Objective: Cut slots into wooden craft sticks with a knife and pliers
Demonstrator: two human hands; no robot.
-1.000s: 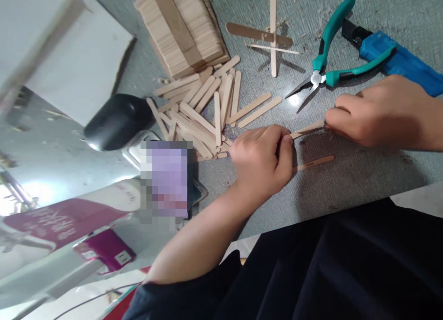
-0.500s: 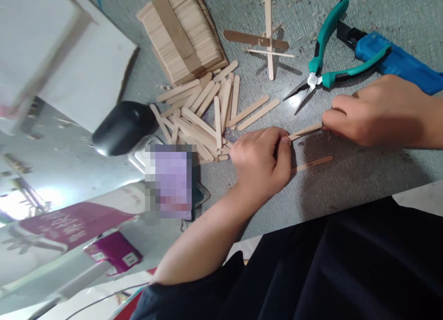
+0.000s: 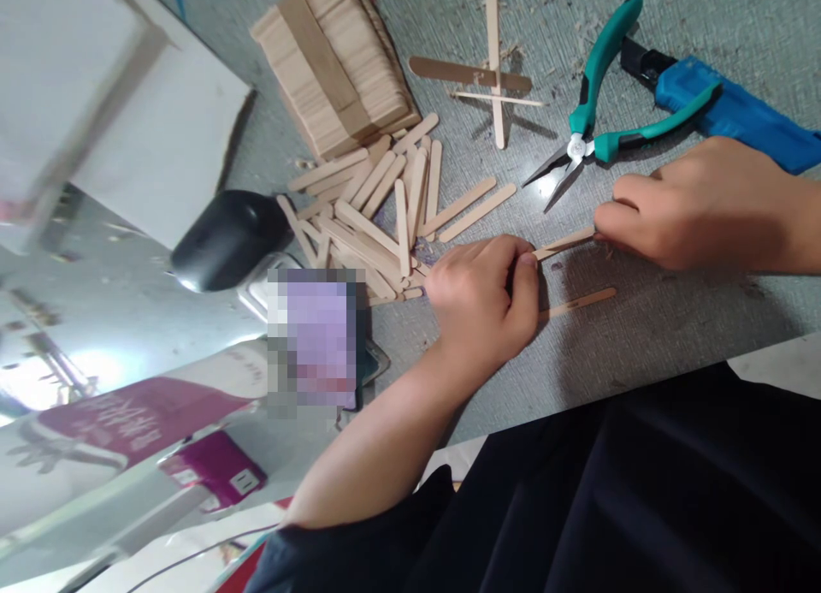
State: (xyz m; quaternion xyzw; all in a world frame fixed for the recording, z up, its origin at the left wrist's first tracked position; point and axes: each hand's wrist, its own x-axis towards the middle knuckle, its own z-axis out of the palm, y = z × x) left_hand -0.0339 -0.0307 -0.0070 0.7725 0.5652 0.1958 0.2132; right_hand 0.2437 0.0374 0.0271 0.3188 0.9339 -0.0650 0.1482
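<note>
Presently, left hand (image 3: 482,295) and right hand (image 3: 693,204) pinch a wooden stick (image 3: 564,244) between them, right of the stick pile (image 3: 369,244). Lettering on the pink-and-white package (image 3: 138,426), left, is illegible.

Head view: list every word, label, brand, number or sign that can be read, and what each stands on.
No text reads with certainty.
Pink-and-white package: large white characters, too blurred.
Lower stick beside the left hand: dark mark, too small.
Pliers pivot: mark, too small.
Purple block: pale patch, nothing readable.
</note>
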